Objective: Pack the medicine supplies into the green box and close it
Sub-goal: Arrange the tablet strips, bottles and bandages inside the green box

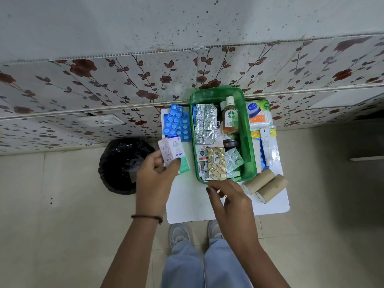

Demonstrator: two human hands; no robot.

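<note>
The open green box (248,154) stands on a small white table (191,202). Inside it lie a Dettol bottle (230,117), a silver foil strip (205,123), a gold blister pack (217,164) and a pale green blister pack (234,159). My left hand (154,179) holds a white and green medicine carton (173,155) up, left of the box. My right hand (229,197) hovers just below the box's near rim, fingers loosely curled, nothing visibly in it. Blue blister packs (177,124) lie left of the box.
Right of the box sit a cotton bud pack (259,115), a white tube (267,146) and two brown bandage rolls (267,186). A black-lined bin (122,165) stands on the floor at the left. A floral-papered wall rises behind the table. My feet are under the near edge.
</note>
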